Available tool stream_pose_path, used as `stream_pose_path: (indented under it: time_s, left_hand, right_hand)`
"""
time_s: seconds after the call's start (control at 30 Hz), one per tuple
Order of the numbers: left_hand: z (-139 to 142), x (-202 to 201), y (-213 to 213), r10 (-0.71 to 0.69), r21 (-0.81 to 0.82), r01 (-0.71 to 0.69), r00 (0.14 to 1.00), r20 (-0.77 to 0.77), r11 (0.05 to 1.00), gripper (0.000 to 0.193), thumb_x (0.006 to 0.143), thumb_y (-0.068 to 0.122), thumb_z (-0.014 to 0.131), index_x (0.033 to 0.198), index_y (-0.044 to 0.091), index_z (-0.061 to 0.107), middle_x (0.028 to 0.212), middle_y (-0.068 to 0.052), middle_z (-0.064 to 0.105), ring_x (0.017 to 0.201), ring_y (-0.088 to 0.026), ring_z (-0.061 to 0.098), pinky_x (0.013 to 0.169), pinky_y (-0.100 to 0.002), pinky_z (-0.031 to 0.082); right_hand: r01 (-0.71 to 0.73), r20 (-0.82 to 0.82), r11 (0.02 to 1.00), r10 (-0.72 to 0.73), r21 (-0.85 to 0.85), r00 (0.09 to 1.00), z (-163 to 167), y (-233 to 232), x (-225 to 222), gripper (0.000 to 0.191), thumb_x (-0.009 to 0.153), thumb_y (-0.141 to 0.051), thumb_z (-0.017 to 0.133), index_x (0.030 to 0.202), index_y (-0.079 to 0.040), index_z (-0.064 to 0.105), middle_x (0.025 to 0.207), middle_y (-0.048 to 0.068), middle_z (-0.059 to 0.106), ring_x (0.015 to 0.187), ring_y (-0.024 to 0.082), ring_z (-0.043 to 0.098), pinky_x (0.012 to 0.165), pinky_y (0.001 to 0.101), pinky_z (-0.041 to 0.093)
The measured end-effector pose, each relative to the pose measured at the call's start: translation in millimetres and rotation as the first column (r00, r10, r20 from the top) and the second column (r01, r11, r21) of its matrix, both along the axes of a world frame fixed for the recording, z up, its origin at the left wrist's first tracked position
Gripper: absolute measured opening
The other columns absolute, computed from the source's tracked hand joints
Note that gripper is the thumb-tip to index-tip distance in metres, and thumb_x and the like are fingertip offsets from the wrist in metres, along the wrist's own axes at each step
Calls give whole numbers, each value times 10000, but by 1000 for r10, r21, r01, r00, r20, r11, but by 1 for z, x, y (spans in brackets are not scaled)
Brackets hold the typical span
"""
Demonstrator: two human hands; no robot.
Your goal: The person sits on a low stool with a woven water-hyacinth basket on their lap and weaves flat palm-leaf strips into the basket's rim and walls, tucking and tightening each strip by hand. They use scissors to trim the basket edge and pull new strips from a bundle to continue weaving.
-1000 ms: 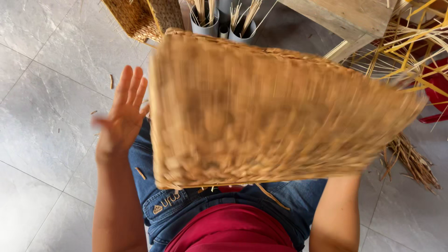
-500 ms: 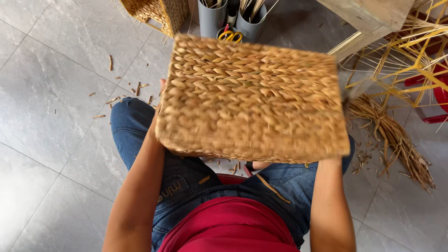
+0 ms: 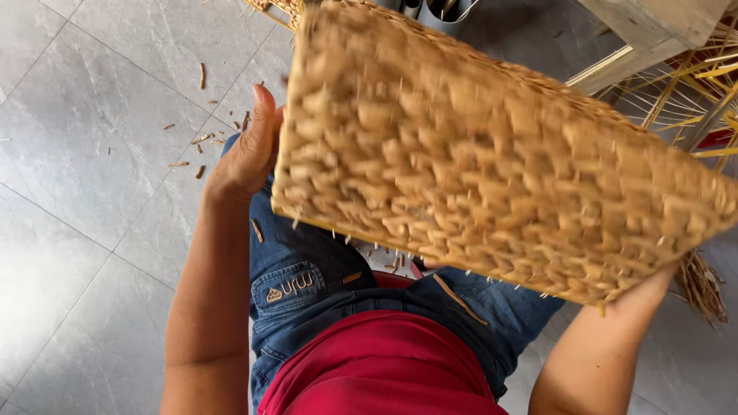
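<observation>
A large rectangular woven basket (image 3: 492, 154) of tan plaited fibre fills the middle of the head view, tilted and raised above my lap, its flat woven face toward me. My left hand (image 3: 250, 150) presses flat against the basket's left edge, fingers pointing up. My right hand (image 3: 649, 288) grips the lower right corner from underneath and is mostly hidden behind the weave. I sit in blue jeans (image 3: 323, 284) and a red top (image 3: 377, 361).
Grey floor tiles (image 3: 84, 192) carry scattered fibre scraps (image 3: 196, 142) to the left. Grey cylindrical containers (image 3: 442, 9) stand at the top. A wooden frame (image 3: 653, 31), yellow cane strips (image 3: 692, 84) and a bundle of dry fibre (image 3: 703, 284) lie to the right.
The basket has swung closer to the camera and tilted, its right end now lower. My left hand has shifted from under the basket to its left edge.
</observation>
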State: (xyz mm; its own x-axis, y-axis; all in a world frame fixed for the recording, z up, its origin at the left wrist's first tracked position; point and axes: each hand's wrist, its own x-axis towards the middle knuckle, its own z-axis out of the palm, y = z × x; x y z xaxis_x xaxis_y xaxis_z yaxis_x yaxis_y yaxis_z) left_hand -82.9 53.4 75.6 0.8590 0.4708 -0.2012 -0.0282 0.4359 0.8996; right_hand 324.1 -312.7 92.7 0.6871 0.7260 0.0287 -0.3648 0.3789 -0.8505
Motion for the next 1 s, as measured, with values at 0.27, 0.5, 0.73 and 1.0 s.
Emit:
stream_pose_path:
  time_s: [0.27,0.5,0.73,1.0]
  left_hand:
    - [-50,18,-7,36,5,-38,897,-441,999,968,844,828,226,1378,144,655,1219,-105,743,1063,-266,711,860,-423,547]
    - [-56,16,-14,488,556,-251,808,-330,792,597,1081,507,448,1295,16,711,1147,-126,740,1065,-169,678,957,-326,515]
    - [-51,-7,-66,576,429,-541,816,57,724,357,1008,33,510,1327,-39,653,1216,-112,741,1128,-154,688,1010,-279,533]
    - [-26,5,-46,535,349,-535,838,106,769,526,1101,397,451,1405,-5,603,1347,-119,677,1249,-204,654,1080,-352,505]
  right_hand:
    - [-14,-39,995,11,-95,999,-51,35,-3,605,1102,-429,437,1594,-79,396,1617,138,476,1507,328,498,1220,491,444]
    - [65,-38,989,-71,-135,997,-78,14,-14,613,1115,-439,423,1607,-74,380,1637,148,458,1524,336,485,1223,496,439]
    - [256,33,963,-254,-87,967,-96,-7,-52,601,1123,-410,467,1603,-62,375,1636,157,452,1525,343,486,1224,496,443]
    - [447,99,891,-439,-79,893,-100,-26,-58,420,1074,-204,627,1432,-1,544,1455,193,607,1318,356,650,1084,503,586]
